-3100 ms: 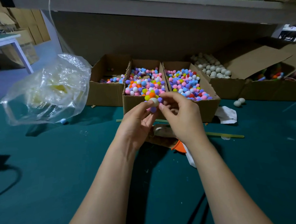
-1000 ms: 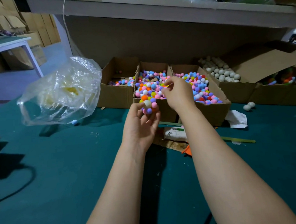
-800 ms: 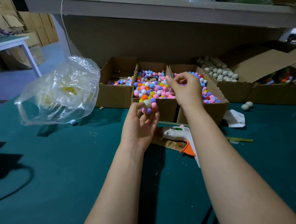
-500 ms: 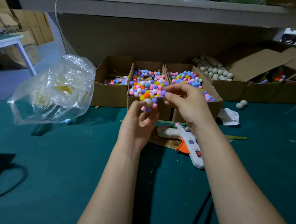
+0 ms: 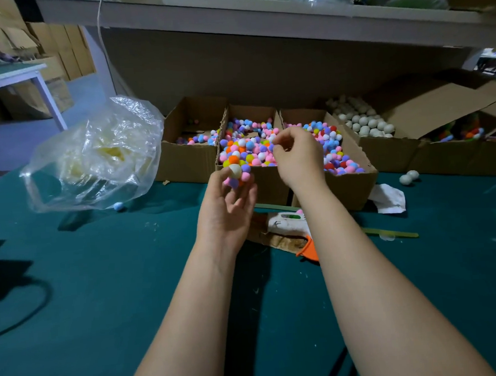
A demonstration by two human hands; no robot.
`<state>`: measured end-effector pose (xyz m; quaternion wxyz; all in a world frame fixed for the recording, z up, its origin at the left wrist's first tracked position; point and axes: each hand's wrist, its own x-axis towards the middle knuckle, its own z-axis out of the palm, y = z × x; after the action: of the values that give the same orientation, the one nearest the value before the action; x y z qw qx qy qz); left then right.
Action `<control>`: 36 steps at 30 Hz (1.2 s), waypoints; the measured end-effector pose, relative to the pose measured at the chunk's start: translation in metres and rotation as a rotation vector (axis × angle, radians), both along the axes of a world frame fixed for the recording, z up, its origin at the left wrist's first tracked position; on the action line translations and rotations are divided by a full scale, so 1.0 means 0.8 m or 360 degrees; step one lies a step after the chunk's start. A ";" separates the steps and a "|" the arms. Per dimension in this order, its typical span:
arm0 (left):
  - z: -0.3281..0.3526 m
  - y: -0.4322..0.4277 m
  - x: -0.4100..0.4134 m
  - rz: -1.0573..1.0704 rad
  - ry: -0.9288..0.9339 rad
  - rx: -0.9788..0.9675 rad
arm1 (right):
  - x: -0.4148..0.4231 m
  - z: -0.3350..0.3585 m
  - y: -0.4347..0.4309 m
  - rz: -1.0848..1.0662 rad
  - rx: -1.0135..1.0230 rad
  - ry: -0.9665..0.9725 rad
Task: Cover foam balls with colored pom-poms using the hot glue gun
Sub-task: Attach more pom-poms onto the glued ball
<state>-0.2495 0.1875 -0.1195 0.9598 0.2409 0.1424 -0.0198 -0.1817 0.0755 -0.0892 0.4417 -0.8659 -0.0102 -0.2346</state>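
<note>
Left grip: my left hand (image 5: 228, 215) held the foam ball (image 5: 235, 171) at the fingertips, thumb on one side and fingers on the other, raised clear of the table (image 5: 101, 284).
Right grip: my right hand (image 5: 298, 158) hovered just beyond the ball and to its right. Its fingertips (image 5: 276, 145) were drawn together over the loose pom-poms (image 5: 253, 151) in the middle box (image 5: 270, 186). Whether they pinched one could not be determined.
Work piece: glued pom-poms (image 5: 233, 160) in orange, yellow, purple and pink ringed a bare cream patch that faced me.
Glue gun: the glue gun (image 5: 289, 224) lay on a cardboard scrap (image 5: 276, 240) beneath my right wrist, on the near side of the boxes. Neither hand held it.
Done: part of this one ball was covered. Its far side was hidden by my fingers.
Remaining, this ball: in my judgement, the bare patch needed glue and several more pom-poms.
Remaining, stock: bare balls (image 5: 364, 122) filled a box well to the right of my right grip, and two more lay loose on the table. All appeared uncovered.
Stage: most likely selection of the next pom-pom, early in the overall job.
</note>
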 end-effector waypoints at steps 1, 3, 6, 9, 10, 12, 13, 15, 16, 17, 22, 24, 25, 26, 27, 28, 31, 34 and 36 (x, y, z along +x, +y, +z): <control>0.000 0.001 0.000 0.0021 0.0010 -0.0013 | 0.006 0.001 0.003 -0.0027 -0.0121 0.0050; 0.000 0.001 0.001 0.0053 0.0030 -0.0030 | 0.015 0.005 0.008 -0.0077 -0.0297 0.0159; -0.001 0.001 0.002 0.0066 0.0063 -0.0045 | 0.021 0.009 0.012 -0.0083 -0.0399 0.0216; -0.001 0.001 0.002 0.0071 0.0069 -0.0048 | 0.024 0.009 0.019 -0.0016 -0.0461 0.0252; -0.001 0.001 0.002 0.0077 0.0063 -0.0050 | 0.025 0.009 0.022 0.0014 -0.0465 0.0258; -0.001 0.002 0.003 0.0099 0.0046 -0.0046 | 0.027 0.010 0.025 0.0053 -0.0451 0.0242; 0.000 0.002 0.003 0.0113 0.0038 -0.0039 | 0.027 0.009 0.026 0.0074 -0.0452 0.0229; 0.000 0.003 0.003 0.0141 0.0018 -0.0035 | 0.027 0.008 0.029 0.0145 -0.0514 0.0263; 0.001 0.003 0.003 0.0151 0.0000 -0.0045 | 0.026 0.008 0.031 0.0171 -0.0578 0.0320; 0.002 0.003 0.002 0.0155 -0.0022 -0.0059 | 0.026 0.008 0.032 0.0177 -0.0636 0.0386; 0.002 0.005 0.001 0.0156 -0.0091 -0.0113 | 0.031 0.014 0.032 0.0042 -0.0632 0.0382; 0.002 0.005 0.001 0.0137 -0.0091 -0.0137 | 0.029 0.011 0.028 0.0034 -0.0540 0.0311; 0.002 0.004 0.001 0.0124 -0.0090 -0.0138 | 0.029 0.010 0.025 0.0048 -0.0536 0.0292; 0.001 0.004 0.000 0.0114 -0.0086 -0.0135 | 0.028 0.011 0.024 0.0055 -0.0569 0.0294; 0.001 0.003 0.000 0.0106 -0.0082 -0.0130 | 0.029 0.013 0.023 0.0051 -0.0633 0.0322; 0.000 0.003 0.000 0.0099 -0.0081 -0.0124 | 0.030 0.015 0.022 0.0038 -0.0712 0.0378; 0.001 0.003 0.000 0.0065 -0.0084 -0.0081 | 0.030 0.021 0.024 0.0015 -0.0807 0.0456; 0.002 0.002 0.000 0.0051 -0.0074 -0.0070 | 0.020 0.020 0.022 0.0008 -0.0472 0.0129; 0.001 0.000 0.001 0.0059 -0.0069 -0.0053 | 0.005 0.022 0.017 0.0070 -0.0175 -0.0069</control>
<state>-0.2486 0.1879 -0.1184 0.9668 0.2226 0.1256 0.0008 -0.1778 0.0890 -0.0720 0.3982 -0.8831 -0.0516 -0.2426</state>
